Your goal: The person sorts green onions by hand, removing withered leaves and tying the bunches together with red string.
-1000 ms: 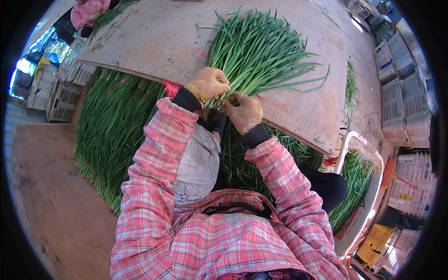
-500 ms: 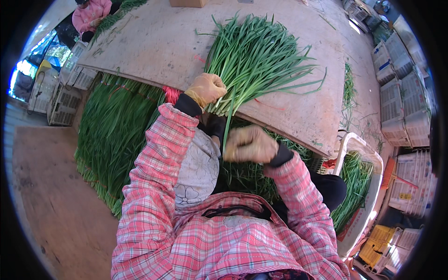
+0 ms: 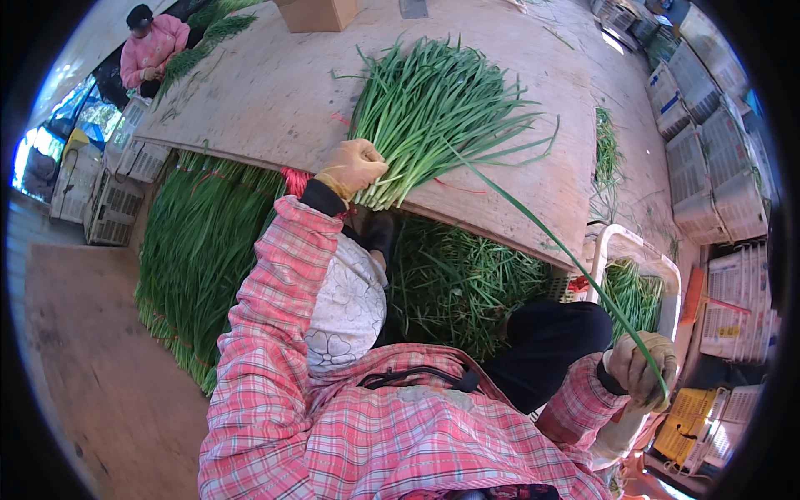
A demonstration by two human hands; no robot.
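Left hand curled against the bunch, grip unclear, while my right hand clenched one leaf near the crate.

Seemingly a produce-packing workshop: long, slender green leaves lie on a broad, pale plywood table, with slatted white plastic crates stacked rightward (more stand left).

From my own head, one wide fisheye looks steeply down and forward, close above my pink-and-white plaid sleeves, its round view taking in the fanned bunch of long green leaves on the pale wooden tabletop ahead.
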